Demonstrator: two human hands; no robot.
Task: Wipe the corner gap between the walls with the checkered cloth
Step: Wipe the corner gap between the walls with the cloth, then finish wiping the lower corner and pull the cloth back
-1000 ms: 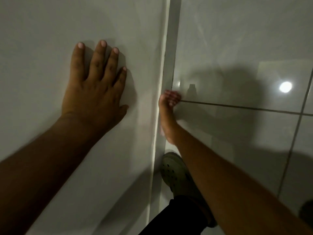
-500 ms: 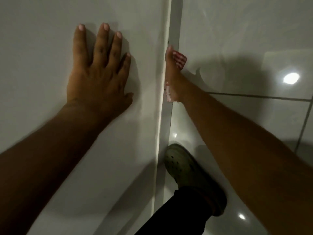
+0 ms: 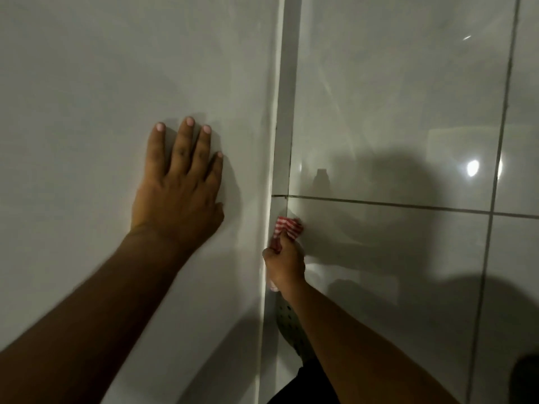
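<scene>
A narrow corner gap (image 3: 281, 118) runs top to bottom between the plain white wall on the left and the glossy tiled wall on the right. My right hand (image 3: 284, 265) is shut on the red-and-white checkered cloth (image 3: 287, 227), which pokes out above my fist and presses into the gap just below a horizontal grout line. My left hand (image 3: 178, 188) lies flat and open on the white wall (image 3: 116, 83), fingers pointing up, well left of the gap.
The tiled wall (image 3: 408, 112) has dark grout lines and a bright light reflection at the right. My grey-green perforated clog (image 3: 288, 325) stands at the foot of the corner, partly hidden by my right forearm, with a dark trouser leg below it.
My right hand with the cloth went up the gap, then came back down to just below the grout line. The left hand stayed flat on the wall.
</scene>
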